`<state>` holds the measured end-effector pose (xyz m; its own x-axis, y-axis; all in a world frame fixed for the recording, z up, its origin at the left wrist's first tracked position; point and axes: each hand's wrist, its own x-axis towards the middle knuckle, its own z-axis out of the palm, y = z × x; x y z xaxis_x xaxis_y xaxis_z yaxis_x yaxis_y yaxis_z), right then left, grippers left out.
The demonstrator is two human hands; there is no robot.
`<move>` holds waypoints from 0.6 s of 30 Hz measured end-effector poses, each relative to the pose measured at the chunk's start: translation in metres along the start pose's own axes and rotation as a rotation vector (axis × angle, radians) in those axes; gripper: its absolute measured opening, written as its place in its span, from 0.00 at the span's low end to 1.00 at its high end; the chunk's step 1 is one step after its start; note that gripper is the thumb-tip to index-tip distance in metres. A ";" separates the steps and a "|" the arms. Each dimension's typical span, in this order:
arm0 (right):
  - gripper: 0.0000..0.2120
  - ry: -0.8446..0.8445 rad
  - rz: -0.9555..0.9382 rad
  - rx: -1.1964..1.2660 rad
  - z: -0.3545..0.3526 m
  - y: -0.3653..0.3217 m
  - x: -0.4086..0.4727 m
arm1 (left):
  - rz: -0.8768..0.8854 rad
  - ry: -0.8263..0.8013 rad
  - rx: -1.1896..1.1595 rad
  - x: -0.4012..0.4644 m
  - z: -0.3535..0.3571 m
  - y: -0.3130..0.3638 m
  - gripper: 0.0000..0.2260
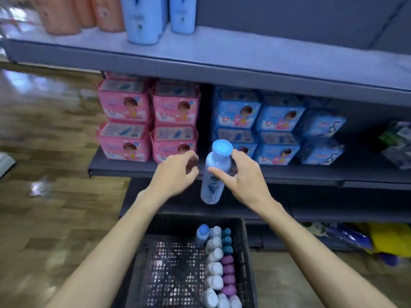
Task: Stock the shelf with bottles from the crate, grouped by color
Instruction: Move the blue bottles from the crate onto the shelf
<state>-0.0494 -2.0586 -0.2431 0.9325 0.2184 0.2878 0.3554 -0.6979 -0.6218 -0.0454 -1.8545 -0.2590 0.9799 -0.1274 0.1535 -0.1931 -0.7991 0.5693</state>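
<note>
Right hand (242,174) fingers clamp one blue bottle (213,174); left hand (175,172) fingers curled, empty.

We see the peach bottles (73,14) and blue bottles (144,18) on the top shelf cut off by the upper edge; labels on the packs (175,112) are too blurred to read; the crate (249,252) runs off the bottom; the right hand (242,174) hides part of the held bottle (212,174).

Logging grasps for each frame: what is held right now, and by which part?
The right hand pinches the light blue bottle at its upper body, below the cap. The left hand holds nothing.
</note>
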 end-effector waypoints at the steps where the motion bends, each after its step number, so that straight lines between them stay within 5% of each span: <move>1: 0.22 0.032 -0.015 0.008 -0.008 -0.007 0.008 | 0.021 0.027 0.014 0.006 -0.012 0.005 0.09; 18: 0.20 0.257 -0.202 0.138 -0.143 -0.136 0.092 | 0.263 0.358 0.046 0.046 -0.158 0.094 0.06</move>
<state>-0.0212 -2.0413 -0.0282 0.8021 0.1516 0.5777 0.5526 -0.5552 -0.6216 -0.0266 -1.8422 -0.0707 0.8172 -0.1253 0.5626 -0.4232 -0.7930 0.4382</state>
